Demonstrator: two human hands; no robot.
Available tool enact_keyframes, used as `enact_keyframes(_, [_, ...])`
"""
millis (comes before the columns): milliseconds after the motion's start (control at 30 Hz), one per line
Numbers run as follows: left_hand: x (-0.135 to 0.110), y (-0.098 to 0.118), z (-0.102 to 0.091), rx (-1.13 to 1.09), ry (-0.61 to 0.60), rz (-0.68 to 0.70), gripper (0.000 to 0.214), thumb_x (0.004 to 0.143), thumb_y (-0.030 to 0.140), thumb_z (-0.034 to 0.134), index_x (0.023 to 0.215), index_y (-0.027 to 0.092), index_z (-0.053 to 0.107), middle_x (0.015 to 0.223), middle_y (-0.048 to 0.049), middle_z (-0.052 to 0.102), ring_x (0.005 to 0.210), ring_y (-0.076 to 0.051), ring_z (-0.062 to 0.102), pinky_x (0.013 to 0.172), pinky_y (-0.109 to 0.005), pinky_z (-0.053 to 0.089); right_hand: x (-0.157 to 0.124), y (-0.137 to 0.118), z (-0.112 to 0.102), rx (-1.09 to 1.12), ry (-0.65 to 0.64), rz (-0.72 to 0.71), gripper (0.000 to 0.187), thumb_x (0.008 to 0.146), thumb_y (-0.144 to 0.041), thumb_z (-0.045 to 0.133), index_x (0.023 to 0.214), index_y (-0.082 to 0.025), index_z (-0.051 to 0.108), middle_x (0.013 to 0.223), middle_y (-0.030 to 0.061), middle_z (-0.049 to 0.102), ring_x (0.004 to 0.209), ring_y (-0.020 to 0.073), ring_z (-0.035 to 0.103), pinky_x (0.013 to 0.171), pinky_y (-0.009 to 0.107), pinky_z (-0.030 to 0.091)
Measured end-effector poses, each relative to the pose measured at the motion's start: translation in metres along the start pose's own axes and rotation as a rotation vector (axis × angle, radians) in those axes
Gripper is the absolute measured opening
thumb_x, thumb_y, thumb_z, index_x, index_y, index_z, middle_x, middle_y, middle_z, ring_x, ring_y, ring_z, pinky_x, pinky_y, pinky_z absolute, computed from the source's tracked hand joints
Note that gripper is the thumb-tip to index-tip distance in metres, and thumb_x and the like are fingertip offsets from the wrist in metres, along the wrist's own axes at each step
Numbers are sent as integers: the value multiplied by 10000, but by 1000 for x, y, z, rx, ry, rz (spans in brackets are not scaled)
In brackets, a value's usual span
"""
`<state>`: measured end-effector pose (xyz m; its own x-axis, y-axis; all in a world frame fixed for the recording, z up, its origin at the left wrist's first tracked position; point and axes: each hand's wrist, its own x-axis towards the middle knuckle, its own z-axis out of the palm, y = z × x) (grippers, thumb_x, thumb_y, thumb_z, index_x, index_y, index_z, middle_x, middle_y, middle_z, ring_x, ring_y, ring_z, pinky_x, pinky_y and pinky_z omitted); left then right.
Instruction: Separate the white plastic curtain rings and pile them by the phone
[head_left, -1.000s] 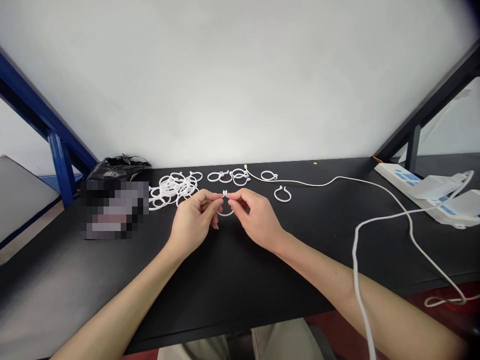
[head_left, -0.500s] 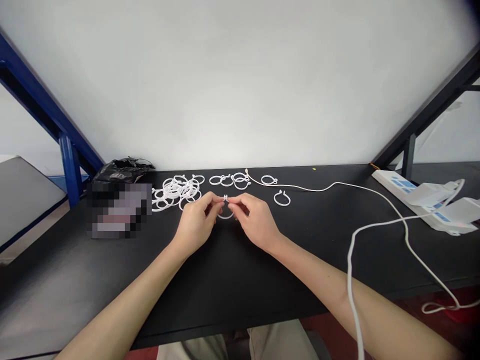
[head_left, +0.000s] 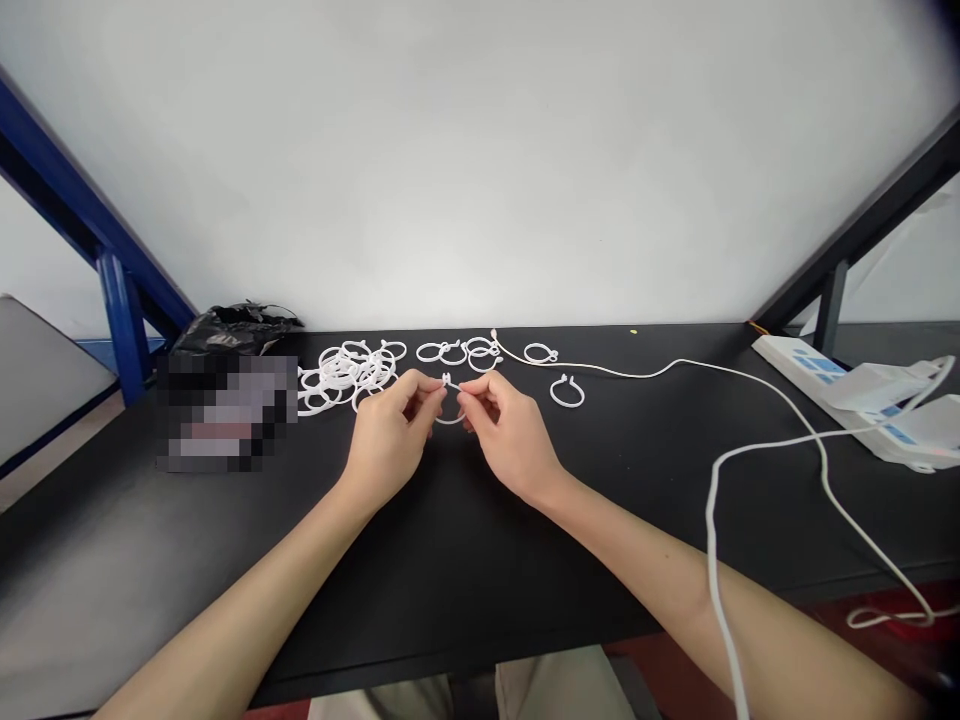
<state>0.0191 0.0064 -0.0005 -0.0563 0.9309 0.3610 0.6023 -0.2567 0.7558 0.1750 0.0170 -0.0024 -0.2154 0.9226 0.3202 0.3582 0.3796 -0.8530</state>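
- White ring [head_left: 450, 422]: located at the centre of the frame, between the two hands and off any pile. Its lower arc shows under the fingers; a pair of small knobs stands at its top, close together. Whether the knobs are fastened is too small to tell.
- Left hand [head_left: 390, 432]: thumb and forefinger pinched narrowly on the ring's left side, just beside the knobs.
- Right hand [head_left: 514, 440]: thumb and forefinger likewise pinched on the ring's right side. Both hands hold this one piece.
- Progress, as judged: handling of this ring is under way and not completed, since neither hand has let go of it.
- Ring pile [head_left: 343, 374]: left of centre, many white rings overlapping in a heap, none of them in hand. This appears to be the larger share.
- Ring cluster [head_left: 452, 362]: upper centre, a few rings lying flat, touching or overlapping.
- Single rings: one [head_left: 540, 361] right of that cluster, another [head_left: 567, 405] lower and nearer the right hand. The latter shows a gap between its knobbed ends.
- Finding: rings lying apart from the heap may already have been dealt with, but their condition does not confirm it.
- Surroundings: black bag [head_left: 232, 330] at left, white cable [head_left: 679, 362] and power strip [head_left: 787, 358] at right, all on the black table [head_left: 450, 570].
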Motion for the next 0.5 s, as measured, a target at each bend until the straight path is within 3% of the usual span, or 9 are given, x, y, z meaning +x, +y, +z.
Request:
enact_keyframes(200, [-7, -5, -5, 14, -82, 31, 251, 912, 445, 493, 814, 241, 599, 628, 29, 628, 485, -117, 529, 525, -246, 407, -5, 2, -2, -200, -38, -149, 131, 950, -260, 454, 883, -222, 560, 798, -4, 654, 711, 142, 603, 671, 271, 454])
enact_keyframes(333, [-2, -7, -5, 84, -88, 67, 229, 914, 416, 479, 790, 242, 561, 614, 31, 620, 500, -129, 529, 547, -251, 406, -1, 3, -2, -186, -92, -147, 141, 960, -282, 447, 941, -229, 576, 830, -4, 678, 730, 145, 626, 694, 277, 469])
enact_keyframes(433, [9, -10, -7, 160, -8, 89, 176, 904, 388, 485, 854, 244, 573, 691, 17, 654, 571, -149, 566, 609, -261, 424, 8, 1, -10, -198, -114, -144, 203, 980, -335, 433, 1052, -234, 593, 881, 6, 705, 793, 152, 656, 752, 290, 486])
enact_keyframes(500, [17, -15, -15, 214, 102, 67, 175, 896, 385, 488, 889, 240, 586, 761, -4, 674, 642, -168, 591, 671, -278, 440, 15, 2, -22, -353, -45, -114, 236, 976, -366, 446, 1090, -235, 605, 902, 25, 706, 863, 179, 655, 787, 315, 485])
